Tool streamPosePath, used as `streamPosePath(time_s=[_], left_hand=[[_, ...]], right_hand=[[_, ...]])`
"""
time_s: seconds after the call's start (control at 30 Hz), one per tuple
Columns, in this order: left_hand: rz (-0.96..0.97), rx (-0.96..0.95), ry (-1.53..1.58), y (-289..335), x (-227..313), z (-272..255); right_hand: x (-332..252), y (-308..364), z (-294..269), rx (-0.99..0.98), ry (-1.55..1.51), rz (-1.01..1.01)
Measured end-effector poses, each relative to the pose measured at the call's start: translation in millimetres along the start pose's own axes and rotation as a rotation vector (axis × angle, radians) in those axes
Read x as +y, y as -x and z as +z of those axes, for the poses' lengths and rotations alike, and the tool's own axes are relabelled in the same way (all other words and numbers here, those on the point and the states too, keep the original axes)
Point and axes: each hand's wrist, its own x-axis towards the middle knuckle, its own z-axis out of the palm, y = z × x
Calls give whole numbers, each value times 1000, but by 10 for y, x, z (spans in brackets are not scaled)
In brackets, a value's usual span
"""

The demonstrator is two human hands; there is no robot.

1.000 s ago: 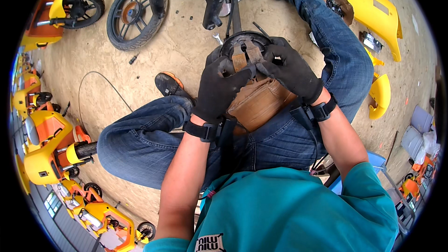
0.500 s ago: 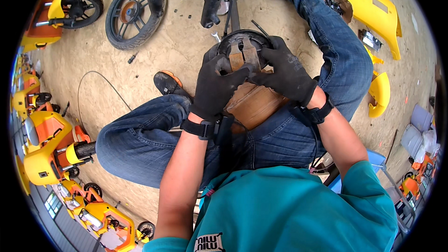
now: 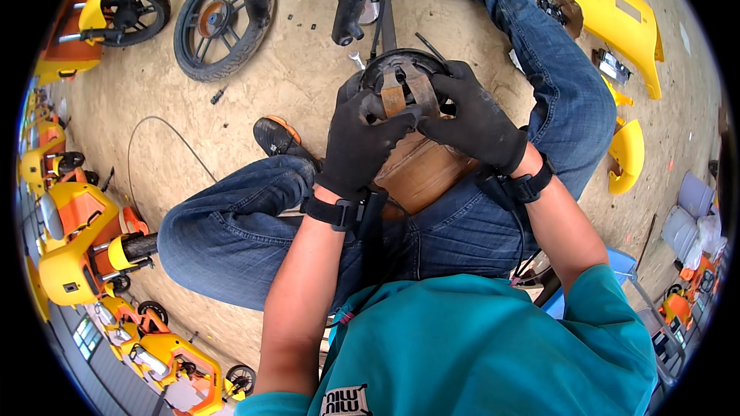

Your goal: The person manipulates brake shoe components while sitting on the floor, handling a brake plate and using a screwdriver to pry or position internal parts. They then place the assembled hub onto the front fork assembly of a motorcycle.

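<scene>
A round black brake backing plate sits between my two black-gloved hands, above a brown cardboard box. Two worn, brownish brake shoes lie across the plate with a narrow gap between them. My left hand closes around the plate's left side, its thumb along the lower end of the shoes. From the right, my right hand grips the rim, its thumb meeting the left thumb at the bottom. Most fingertips are hidden beneath the plate. A black cable runs upward near the plate's top edge.
Beyond the plate stand black fork legs, with a small spanner on the ground nearby. A spoked wheel lies at upper left. Yellow body panels lie on the right. My bent legs flank the box; yellow scooters line the left.
The brake shoes have shifted slightly to the right in my grip, and the right hand has turned a little. Both hands stay on the plate.
</scene>
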Motion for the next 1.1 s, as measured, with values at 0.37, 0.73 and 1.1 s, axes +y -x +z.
streamPosePath(time_s=[0.37, 0.73, 1.1], left_hand=[[-80, -20, -23, 24, 15, -5], [-72, -29, -63, 21, 37, -3], [-51, -51, -67, 17, 30, -15]], right_hand=[[39, -8, 21, -43, -11, 66], [29, 9, 4, -70, 13, 30], [-6, -1, -10, -49, -6, -19]])
